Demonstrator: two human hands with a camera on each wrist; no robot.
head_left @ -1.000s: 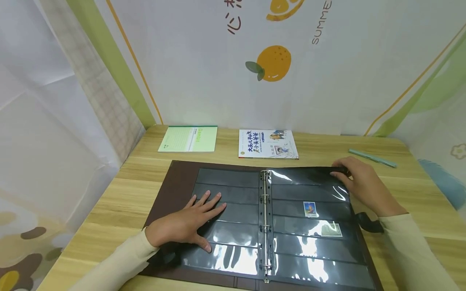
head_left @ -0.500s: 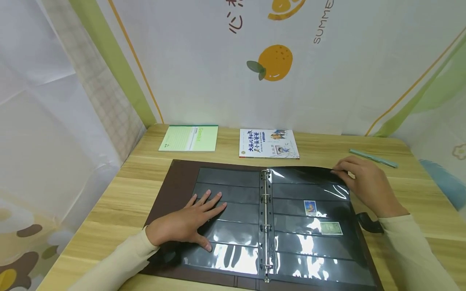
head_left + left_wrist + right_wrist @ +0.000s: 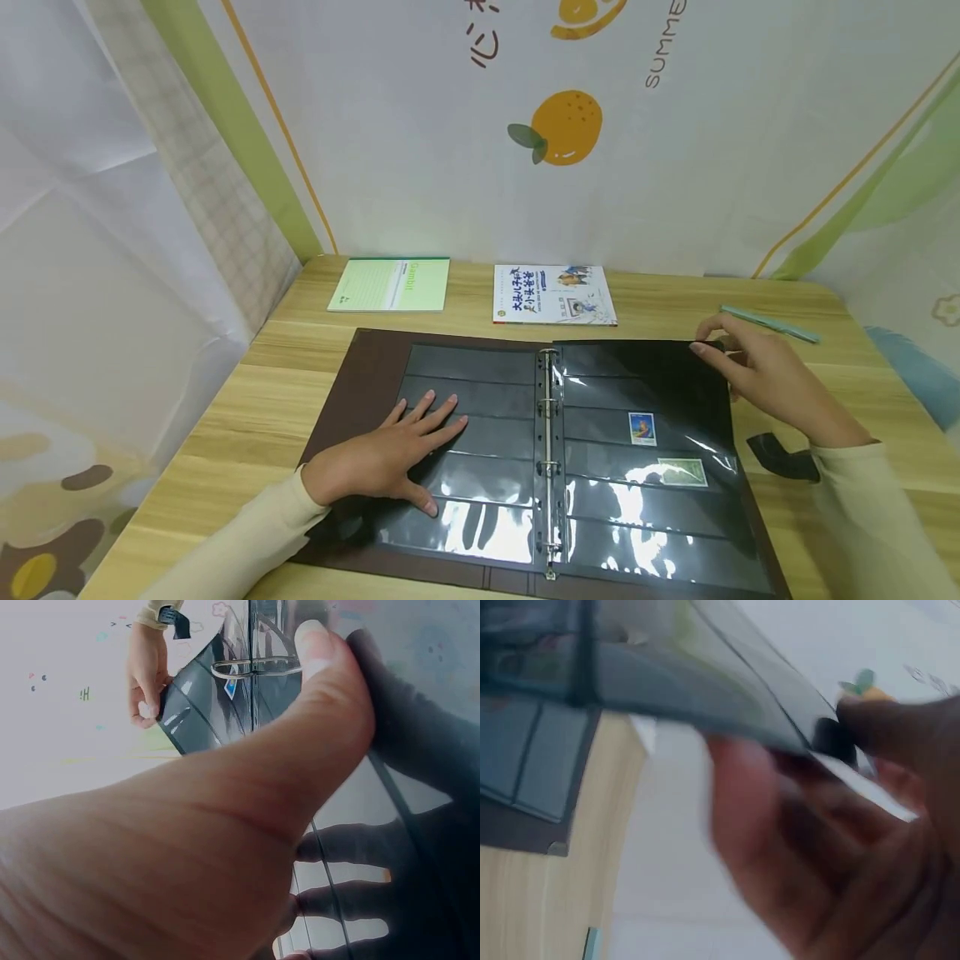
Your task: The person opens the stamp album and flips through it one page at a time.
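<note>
A brown ring binder lies open on the wooden table, filled with black pocket pages. My left hand rests flat, fingers spread, on the left page; its thumb fills the left wrist view, with the metal rings behind it. My right hand pinches the far right corner of the right page and holds it raised off the stack. Two stamps sit in that page's pockets. In the blurred right wrist view, fingers grip the page edge.
A green notebook and a children's book lie at the table's back edge. A pale green pen lies beyond my right hand. The binder's black strap sticks out on the right. Printed backdrop sheets enclose the table.
My right hand has shifted slightly right and lifted the right page's far corner higher. The left hand has stayed flat in place.
</note>
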